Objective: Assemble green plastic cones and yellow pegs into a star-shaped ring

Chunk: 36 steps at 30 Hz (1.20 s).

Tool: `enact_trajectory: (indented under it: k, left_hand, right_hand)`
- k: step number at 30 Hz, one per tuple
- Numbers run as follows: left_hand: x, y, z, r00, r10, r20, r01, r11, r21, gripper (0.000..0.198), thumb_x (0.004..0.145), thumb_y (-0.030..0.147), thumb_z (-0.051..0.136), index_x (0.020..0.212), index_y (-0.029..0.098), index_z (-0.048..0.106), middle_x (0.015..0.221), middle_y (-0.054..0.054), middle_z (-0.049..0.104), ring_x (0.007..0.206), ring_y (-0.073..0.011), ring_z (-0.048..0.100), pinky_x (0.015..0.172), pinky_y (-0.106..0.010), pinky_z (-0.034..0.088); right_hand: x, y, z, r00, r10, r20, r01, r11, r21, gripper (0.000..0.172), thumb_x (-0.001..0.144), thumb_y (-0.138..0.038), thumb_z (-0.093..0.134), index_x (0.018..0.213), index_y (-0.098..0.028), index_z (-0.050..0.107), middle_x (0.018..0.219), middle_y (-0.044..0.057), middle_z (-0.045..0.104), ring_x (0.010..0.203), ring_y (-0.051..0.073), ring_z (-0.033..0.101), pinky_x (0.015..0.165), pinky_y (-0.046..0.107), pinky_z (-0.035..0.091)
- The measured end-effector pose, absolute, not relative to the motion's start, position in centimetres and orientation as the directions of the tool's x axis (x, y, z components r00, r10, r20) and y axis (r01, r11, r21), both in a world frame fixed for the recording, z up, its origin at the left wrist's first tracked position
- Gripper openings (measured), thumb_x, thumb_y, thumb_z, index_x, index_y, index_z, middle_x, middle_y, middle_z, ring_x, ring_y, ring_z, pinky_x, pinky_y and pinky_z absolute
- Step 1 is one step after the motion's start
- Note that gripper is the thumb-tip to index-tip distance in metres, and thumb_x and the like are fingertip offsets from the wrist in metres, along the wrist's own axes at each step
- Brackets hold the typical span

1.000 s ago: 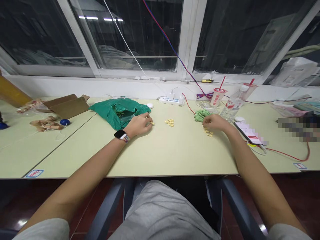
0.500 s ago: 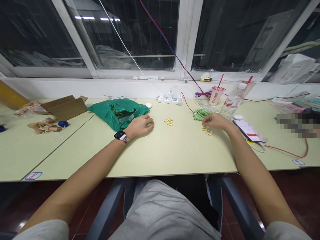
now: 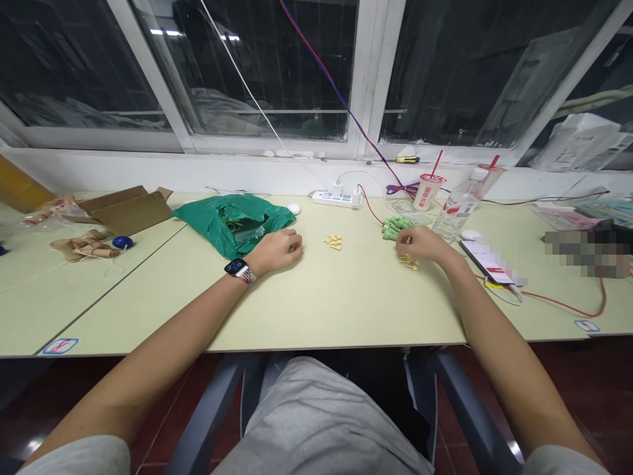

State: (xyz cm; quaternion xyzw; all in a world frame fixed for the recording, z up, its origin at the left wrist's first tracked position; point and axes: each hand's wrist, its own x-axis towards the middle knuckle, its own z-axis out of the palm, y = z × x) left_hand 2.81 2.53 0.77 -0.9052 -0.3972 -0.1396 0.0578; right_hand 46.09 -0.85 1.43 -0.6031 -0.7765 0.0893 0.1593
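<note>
My left hand (image 3: 275,249) rests on the pale table (image 3: 326,303) beside a crumpled green plastic bag (image 3: 232,221), fingers curled in; what they hold, if anything, is hidden. A small heap of yellow pieces (image 3: 334,242) lies just right of it. My right hand (image 3: 424,243) lies curled over a second scatter of yellow pieces (image 3: 409,261), fingertips pinched at them. A pile of green pieces (image 3: 395,226) sits right behind that hand. A dark watch (image 3: 237,269) is on my left wrist.
A white power strip (image 3: 337,196), a red-and-white cup with a straw (image 3: 428,191) and a plastic bottle (image 3: 457,206) stand at the back. A phone (image 3: 487,260) and red cable lie to the right. An open cardboard box (image 3: 127,206) and wooden pieces (image 3: 84,245) lie at the left.
My left hand has closed its fingers over the yellow piece it showed a second ago. My right hand has drawn slightly back over the yellow pieces. The view shifted a little.
</note>
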Motion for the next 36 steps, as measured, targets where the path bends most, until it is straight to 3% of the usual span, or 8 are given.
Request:
enact_trajectory:
  k: [5,10,13,18,22,27,31,36]
  left_hand:
    - [2.8,2.6,0.7,0.648,0.702,0.296,0.733,-0.680,0.011,0.012,0.092,0.025,0.054,0.086,0.021,0.064,0.093,-0.008,0.067,0.083,-0.0240,0.062,0.068,-0.036,0.041]
    - [2.8,2.4,0.7,0.644,0.708,0.291,0.738,-0.675,0.012,0.010,0.089,0.021,0.055,0.088,0.021,0.065,0.095,-0.008,0.068,0.084,-0.0243,0.063,0.070,-0.036,0.042]
    - [3.0,2.2,0.9,0.639,0.700,0.319,0.738,-0.675,0.004,0.014,0.094,0.024,0.052,0.091,0.020,0.065,0.096,-0.009,0.067,0.087,-0.0256,0.063,0.074,-0.037,0.044]
    - [3.6,1.8,1.1,0.653,0.659,0.374,0.701,-0.712,0.031,0.019,0.099,0.027,0.048,0.098,0.019,0.066,0.100,-0.011,0.067,0.091,-0.0263,0.063,0.081,-0.038,0.046]
    - [4.2,1.1,0.9,0.661,0.603,0.447,0.629,-0.770,0.108,0.024,0.105,0.029,0.045,0.111,0.018,0.064,0.103,-0.010,0.068,0.093,-0.0247,0.065,0.085,-0.037,0.047]
    - [5.6,-0.3,0.7,0.736,0.491,0.466,0.497,-0.860,0.120,0.033,0.106,0.045,0.055,0.124,0.019,0.063,0.109,-0.011,0.071,0.097,-0.0244,0.067,0.089,-0.038,0.048]
    - [6.7,-1.0,0.8,0.789,0.434,0.434,0.476,-0.879,0.013,0.032,0.110,0.045,0.049,0.107,0.021,0.069,0.098,-0.011,0.072,0.093,-0.0246,0.067,0.087,-0.039,0.046]
    - [7.1,-1.0,0.4,0.760,0.382,0.525,0.466,-0.884,-0.032,0.033,0.112,0.041,0.046,0.102,0.020,0.069,0.093,-0.009,0.072,0.086,-0.0220,0.067,0.080,-0.036,0.049]
  right_hand:
    - [40.5,-1.8,0.2,-0.305,0.877,0.370,0.829,0.436,-0.350,0.017,0.089,-0.018,0.060,0.094,-0.017,0.077,0.098,0.007,0.076,0.080,0.019,0.066,0.076,0.030,0.046]
    - [32.9,-1.9,-1.8,-0.365,0.845,0.390,0.801,0.499,-0.330,0.026,0.096,-0.025,0.062,0.118,-0.022,0.075,0.119,0.009,0.073,0.100,0.024,0.068,0.081,0.033,0.048]
    - [30.7,-1.5,-2.5,-0.340,0.859,0.382,0.840,0.460,-0.288,0.020,0.097,-0.025,0.062,0.114,-0.022,0.073,0.115,0.011,0.074,0.109,0.028,0.064,0.083,0.036,0.048]
    - [31.0,-1.4,-2.7,-0.297,0.863,0.409,0.840,0.440,-0.317,0.014,0.095,-0.016,0.059,0.102,-0.022,0.069,0.105,0.011,0.073,0.104,0.028,0.061,0.081,0.036,0.047]
    - [31.5,-1.4,-2.9,-0.285,0.858,0.428,0.755,0.476,-0.452,0.011,0.088,-0.014,0.061,0.092,-0.022,0.068,0.094,0.006,0.072,0.094,0.024,0.062,0.080,0.033,0.047]
    - [30.5,-2.3,-2.7,-0.313,0.874,0.371,0.364,0.471,-0.804,0.004,0.084,-0.025,0.069,0.086,-0.022,0.070,0.081,-0.001,0.071,0.075,0.016,0.063,0.073,0.029,0.050]
    - [30.1,-3.3,-2.0,-0.330,0.857,0.397,0.232,0.481,-0.845,0.009,0.085,-0.030,0.071,0.086,-0.021,0.072,0.085,0.000,0.072,0.077,0.015,0.064,0.072,0.029,0.051]
    - [30.5,-3.2,-2.0,-0.324,0.857,0.401,0.190,0.474,-0.860,0.019,0.088,-0.039,0.075,0.092,-0.021,0.076,0.088,0.002,0.074,0.077,0.016,0.066,0.071,0.029,0.054]
